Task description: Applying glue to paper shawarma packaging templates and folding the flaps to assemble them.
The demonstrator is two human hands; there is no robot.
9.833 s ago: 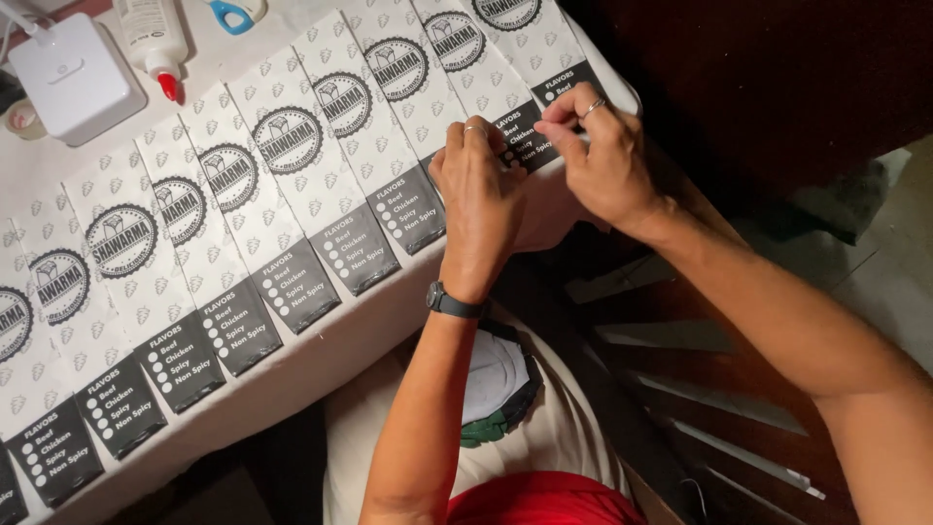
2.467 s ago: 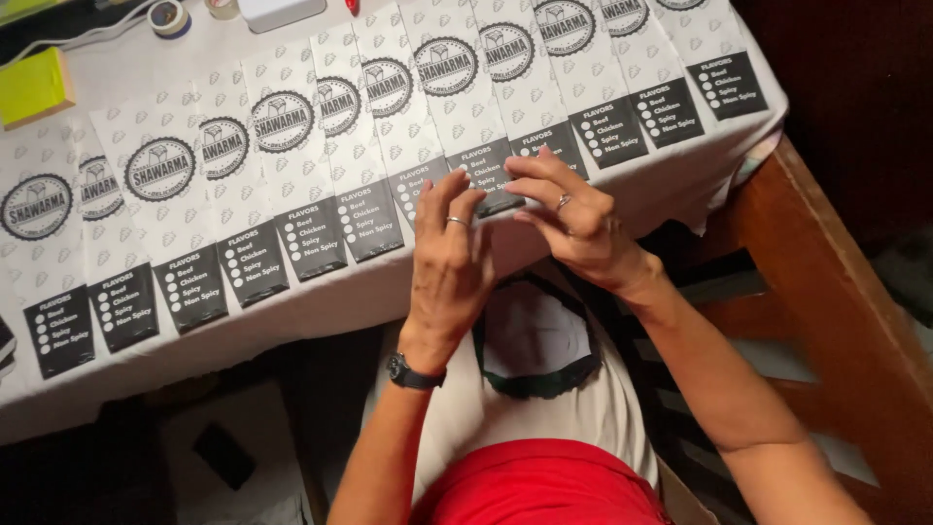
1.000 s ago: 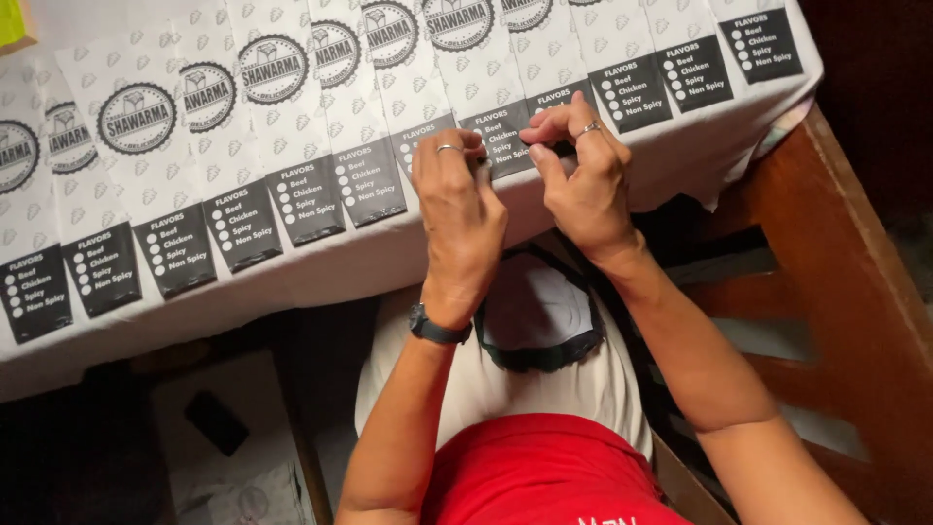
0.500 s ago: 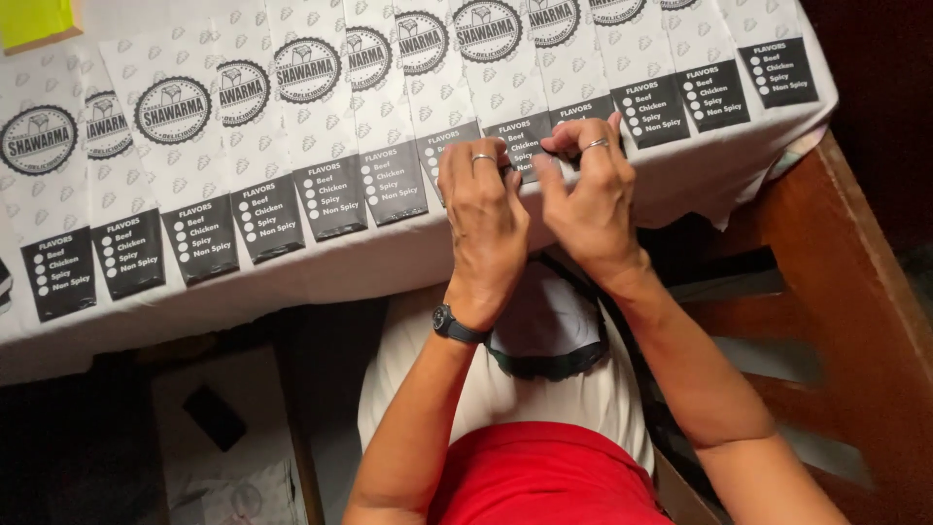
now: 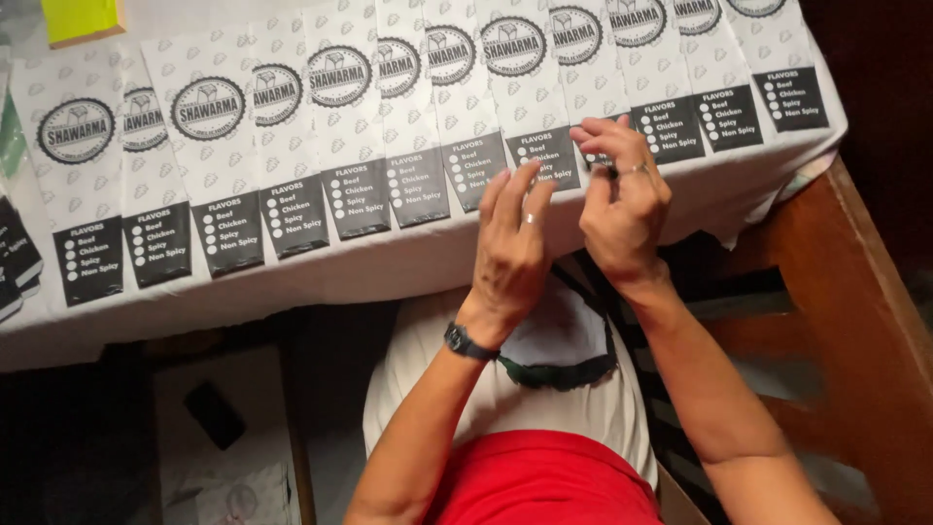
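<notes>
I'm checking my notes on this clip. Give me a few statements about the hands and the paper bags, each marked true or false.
1. The paper bags lie overlapping in a row on the table. True.
2. The left hand wears a wristwatch. True.
3. The right hand hangs far below the table edge. False: its fingertips are at the dark lower panel of a bag.
4. The left hand presses flat on a bag. False: it is lifted, fingers spread.
5. A yellow pad lies at the top left. True.

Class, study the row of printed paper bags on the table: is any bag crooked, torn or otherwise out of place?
Nothing stands out. The paper bags lie overlapped in an even slanted row on the white tablecloth, none visibly torn. The right hand covers one bag's lower end; the left hand hovers beside it.
</notes>
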